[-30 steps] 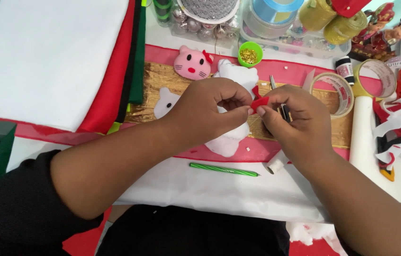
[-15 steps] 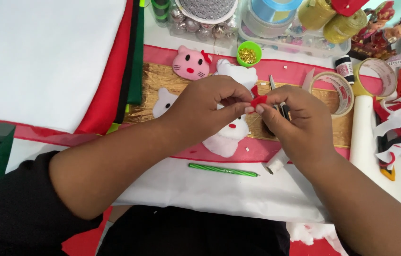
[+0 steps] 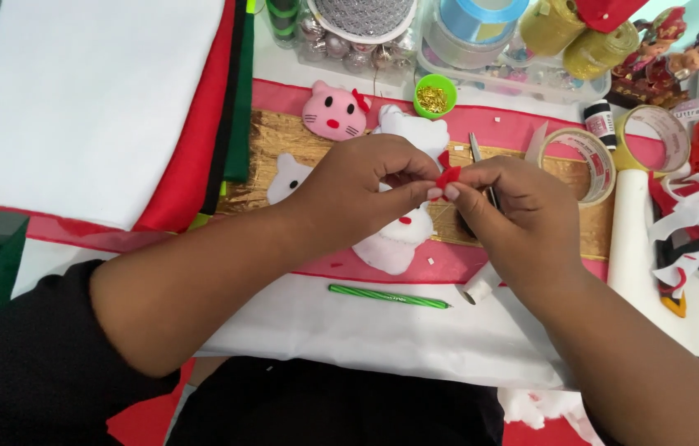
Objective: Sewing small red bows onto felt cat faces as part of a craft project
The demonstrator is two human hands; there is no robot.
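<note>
Both hands meet over the middle of the table: the left hand (image 3: 366, 186) and the right hand (image 3: 514, 211) each pinch one small red felt piece (image 3: 447, 175) between thumb and fingertips, fingers otherwise curled shut, seemingly to steady so tiny a scrap; scissors (image 3: 481, 165) also sit tucked in the right hand. Just beneath lies a white stuffed cat figure (image 3: 390, 244), with a pink cat face (image 3: 333, 113) behind and a green pen (image 3: 388, 296) nearer the body.
</note>
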